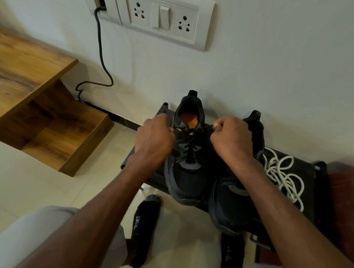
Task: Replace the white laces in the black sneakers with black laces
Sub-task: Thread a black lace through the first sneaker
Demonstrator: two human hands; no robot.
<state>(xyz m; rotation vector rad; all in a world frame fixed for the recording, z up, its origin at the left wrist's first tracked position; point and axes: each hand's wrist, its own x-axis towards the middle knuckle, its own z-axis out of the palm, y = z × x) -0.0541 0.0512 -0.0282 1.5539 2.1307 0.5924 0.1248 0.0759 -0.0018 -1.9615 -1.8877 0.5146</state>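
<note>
The left sneaker [188, 154] lies on the black surface [304, 171], toe near, heel far, black lace [192, 142] crossing its tongue. Left hand [154, 136] and right hand [230, 136] flank the far eyelets, equally close, fingers curled, each pinching a lace end and drawing outward. The white laces [281, 175] lie heaped at right.
</note>
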